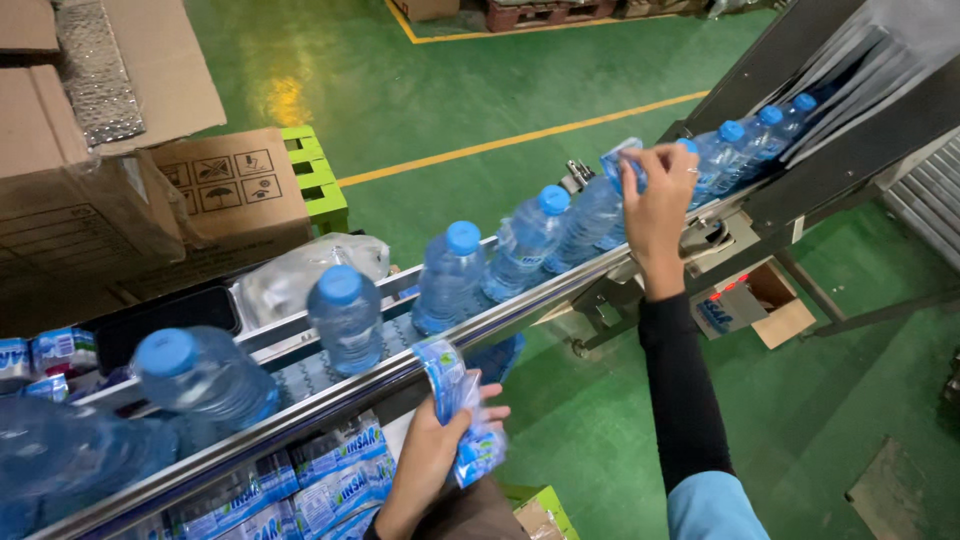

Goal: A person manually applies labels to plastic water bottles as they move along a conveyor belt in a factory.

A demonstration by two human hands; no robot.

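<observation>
**Hands on the bottle line**

Right hand [655,205] reaches out over the far right stretch of the conveyor [330,395], its fingers closed around a blue label sleeve [622,165] held at the top of a clear water bottle [592,215]. A black sleeve covers that forearm. Nearer, at the bottom middle of the view, the left hand [432,450] grips a bundle of blue-and-white label sleeves [462,415], fingers wrapped around it just below the conveyor's near steel rail.

Water bottles with blue caps stand in single file on the belt, which runs from the near left up to the far right. One bottle [345,318] stands left of centre, another [450,275] just beyond it, and a third [525,240] next along; a large, blurred one [200,375] is closest at the left. Further bottles [760,135] emerge from under a dark machine hood [850,90] at the far right.

Below the rail at the near left lies a pile of loose labels [320,485]. Cardboard boxes [230,185] are stacked at the left, beside a bright green pallet [315,180]. A green floor [450,90] with yellow lines stretches away behind.
</observation>
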